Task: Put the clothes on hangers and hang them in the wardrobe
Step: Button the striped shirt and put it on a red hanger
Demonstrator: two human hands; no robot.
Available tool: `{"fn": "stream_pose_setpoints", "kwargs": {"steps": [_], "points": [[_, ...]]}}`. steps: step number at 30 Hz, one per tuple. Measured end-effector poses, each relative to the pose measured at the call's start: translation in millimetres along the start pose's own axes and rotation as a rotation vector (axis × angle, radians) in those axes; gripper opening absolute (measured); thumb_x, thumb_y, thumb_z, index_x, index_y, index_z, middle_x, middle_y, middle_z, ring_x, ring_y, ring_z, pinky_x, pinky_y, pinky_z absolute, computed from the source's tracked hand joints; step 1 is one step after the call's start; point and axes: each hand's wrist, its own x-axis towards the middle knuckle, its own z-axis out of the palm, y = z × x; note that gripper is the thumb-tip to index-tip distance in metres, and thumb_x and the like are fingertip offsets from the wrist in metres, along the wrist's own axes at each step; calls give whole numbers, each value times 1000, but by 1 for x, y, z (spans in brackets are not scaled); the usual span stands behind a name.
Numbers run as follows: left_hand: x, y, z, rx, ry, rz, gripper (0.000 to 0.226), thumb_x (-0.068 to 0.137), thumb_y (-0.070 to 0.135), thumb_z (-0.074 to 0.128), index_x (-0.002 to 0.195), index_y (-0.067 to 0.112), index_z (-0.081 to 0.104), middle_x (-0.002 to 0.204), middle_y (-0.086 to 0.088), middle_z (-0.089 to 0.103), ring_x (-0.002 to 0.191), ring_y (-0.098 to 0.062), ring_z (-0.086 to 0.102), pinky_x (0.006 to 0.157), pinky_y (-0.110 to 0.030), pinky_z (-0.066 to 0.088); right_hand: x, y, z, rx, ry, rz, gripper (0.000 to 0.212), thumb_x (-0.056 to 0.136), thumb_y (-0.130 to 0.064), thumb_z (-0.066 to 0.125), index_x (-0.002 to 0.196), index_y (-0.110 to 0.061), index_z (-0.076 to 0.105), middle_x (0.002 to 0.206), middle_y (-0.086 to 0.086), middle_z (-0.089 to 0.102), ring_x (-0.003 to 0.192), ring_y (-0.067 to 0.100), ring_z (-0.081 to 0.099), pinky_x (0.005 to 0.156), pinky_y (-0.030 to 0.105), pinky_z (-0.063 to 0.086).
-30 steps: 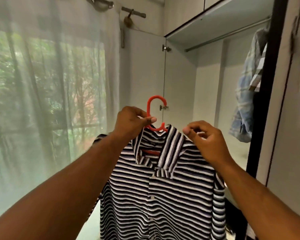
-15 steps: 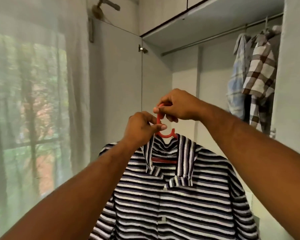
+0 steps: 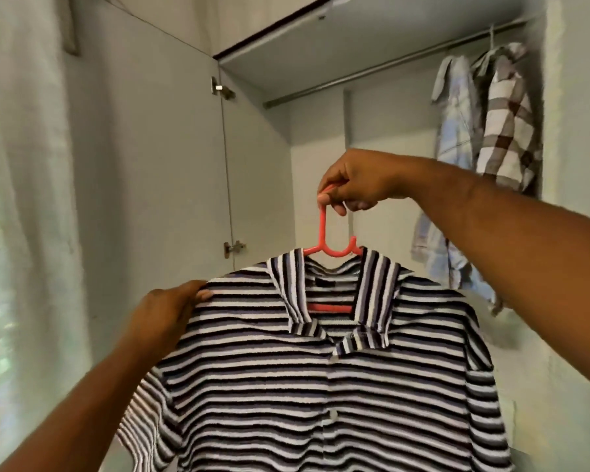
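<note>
A black, white and blue striped shirt [image 3: 321,386] hangs on a red plastic hanger [image 3: 324,247] in front of the open wardrobe. My right hand [image 3: 358,185] is shut on the hanger's hook and holds it up. My left hand [image 3: 171,311] pinches the shirt's left shoulder. The metal wardrobe rail [image 3: 372,73] runs above and behind, higher than the hook. Most of the hanger is hidden inside the shirt.
Two shirts hang at the rail's right end: a light blue checked shirt [image 3: 453,137] and a brown and white plaid shirt [image 3: 508,120]. The wardrobe door [image 3: 150,165] stands open on the left. A sheer curtain [image 3: 17,199] covers the window at far left.
My right hand took over the hanger's hook and lifted the shirt higher. My left hand let go of the hook and dropped to the shirt's left shoulder. The view turned toward the wardrobe.
</note>
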Motion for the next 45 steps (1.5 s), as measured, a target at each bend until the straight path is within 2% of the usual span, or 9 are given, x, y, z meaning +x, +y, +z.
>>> {"fn": "stream_pose_setpoints", "kwargs": {"steps": [3, 12, 18, 22, 24, 28, 36, 40, 45], "points": [[30, -18, 29, 14, 36, 3, 27, 98, 60, 39, 111, 50, 61, 86, -6, 76, 77, -29, 70, 73, -40, 55, 27, 37, -12, 30, 62, 6, 13, 98, -19, 67, 94, -10, 75, 69, 9, 69, 45, 12, 47, 43, 21, 37], [192, 56, 91, -286, -66, 173, 65, 92, 79, 30, 112, 33, 72, 111, 10, 72, 105, -13, 65, 94, -39, 50, 110, 108, -43, -101, 103, -26, 16, 97, -22, 68, 99, -8, 75, 72, 9, 71, 51, 15, 48, 45, 21, 39], [296, 151, 136, -308, -404, 257, 74, 77, 81, 46, 118, 25, 69, 114, 8, 70, 103, -12, 64, 97, -40, 50, 151, 157, -60, -189, 151, -25, 13, 97, -24, 67, 100, -14, 76, 74, 7, 72, 54, 12, 53, 50, 22, 44], [364, 162, 170, -298, -765, 138, 114, 56, 95, 54, 143, 22, 51, 139, -1, 58, 130, -23, 53, 116, -51, 34, 175, 193, -69, -236, 185, -8, 13, 97, -23, 68, 100, -14, 75, 72, 5, 71, 52, 8, 53, 51, 22, 45], [392, 162, 184, -319, -879, 172, 102, 58, 82, 71, 138, 19, 58, 134, -2, 64, 125, -25, 58, 114, -50, 39, 185, 209, -71, -287, 204, 16, 13, 97, -25, 68, 99, -15, 75, 72, 5, 72, 53, 7, 54, 52, 21, 46], [440, 168, 218, -432, -519, 468, 36, 80, 36, 83, 112, 22, 76, 107, 7, 75, 106, -15, 66, 103, -39, 48, 204, 237, -77, -390, 300, 67, 15, 96, -26, 69, 99, -13, 75, 70, 4, 71, 53, 7, 55, 52, 20, 46], [530, 171, 255, -708, -193, 567, 29, 77, 23, 86, 105, 20, 78, 93, 10, 71, 88, -4, 62, 74, -20, 43, 195, 272, -90, -487, 510, 434, 45, 95, -53, 59, 130, -24, 58, 107, -3, 67, 89, 16, 67, 72, 33, 58], [566, 170, 267, -776, -141, 559, 33, 77, 25, 85, 109, 19, 77, 102, 7, 68, 97, -12, 60, 86, -28, 45, 153, 305, -86, -550, 408, 663, 42, 91, -58, 58, 102, -20, 72, 94, -1, 73, 86, 16, 70, 81, 37, 59], [607, 180, 298, -758, -61, 511, 23, 71, 43, 88, 88, 34, 75, 90, 19, 67, 102, -16, 63, 98, -46, 48, 148, 345, -77, -448, 612, 645, 36, 94, -50, 63, 87, -18, 77, 84, 3, 77, 81, 20, 74, 82, 38, 60]]}}
